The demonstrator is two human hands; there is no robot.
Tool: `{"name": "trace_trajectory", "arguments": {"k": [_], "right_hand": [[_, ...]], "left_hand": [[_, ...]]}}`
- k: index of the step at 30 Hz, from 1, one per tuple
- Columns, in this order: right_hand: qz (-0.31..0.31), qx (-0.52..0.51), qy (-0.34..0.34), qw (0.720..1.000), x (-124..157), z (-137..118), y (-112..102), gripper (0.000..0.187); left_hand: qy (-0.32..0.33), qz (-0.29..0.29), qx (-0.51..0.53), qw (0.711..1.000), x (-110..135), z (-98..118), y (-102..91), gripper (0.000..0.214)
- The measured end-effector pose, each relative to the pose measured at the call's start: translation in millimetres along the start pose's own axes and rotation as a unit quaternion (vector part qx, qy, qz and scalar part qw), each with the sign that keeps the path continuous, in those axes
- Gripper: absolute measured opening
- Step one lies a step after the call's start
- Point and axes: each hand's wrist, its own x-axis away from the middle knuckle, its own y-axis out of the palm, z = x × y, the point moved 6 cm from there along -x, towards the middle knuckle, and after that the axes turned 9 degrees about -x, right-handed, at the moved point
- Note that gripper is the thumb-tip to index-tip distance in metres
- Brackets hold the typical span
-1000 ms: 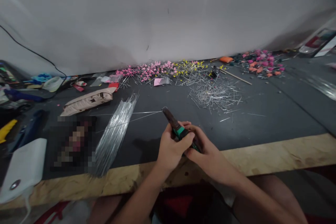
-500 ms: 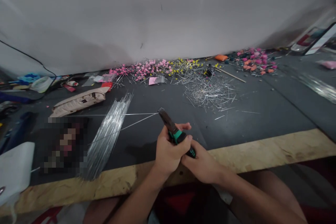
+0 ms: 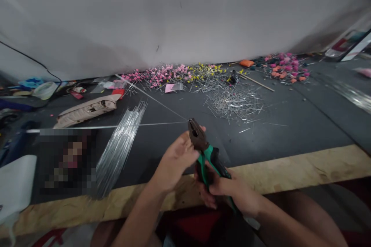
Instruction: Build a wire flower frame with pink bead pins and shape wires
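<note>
Combination pliers [image 3: 198,135] with dark jaws and green-and-black handles point away from me, their handles spread apart. My right hand [image 3: 228,189] grips the handles low down. Around the head of the pliers is my left hand [image 3: 176,160], its thumb along the near side and a fingertip showing past the far side; its other fingers are partly hidden. A thin metal wire [image 3: 162,124] meets the jaw tips, one length running left and another slanting to the upper left. Left of my hands lies a bundle of straight wires [image 3: 123,142].
Loose short wires [image 3: 233,102] lie in a heap beyond the pliers. Along the wall are pink-tipped wires [image 3: 162,75], yellow-tipped ones [image 3: 207,70] and a magenta-orange cluster [image 3: 285,67]. A beige pouch [image 3: 87,110] is at left. The wooden table edge [image 3: 290,166] runs in front of me.
The pliers have rotated more upright, shifted slightly right, and their handles have spread. The wire's second length has swung from lower left to upper left. My left hand has slid from the handles toward the jaws.
</note>
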Motion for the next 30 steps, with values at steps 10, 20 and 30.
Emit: {"name": "trace_trajectory", "arguments": {"k": [10,20,30], "right_hand": [[-0.113,-0.146,0.112,0.976,11.0,20.2,16.4,0.029],[-0.103,-0.122,0.144,0.977,10.6,22.6,20.3,0.032],[-0.141,-0.165,0.216,0.952,14.6,25.1,24.3,0.033]], "left_hand": [[0.089,0.094,0.068,0.989,-1.4,21.7,-36.1,0.028],[0.072,0.063,0.128,0.987,0.9,23.3,-47.7,0.013],[0.065,0.044,0.147,0.986,1.5,26.4,-43.7,0.030]]}}
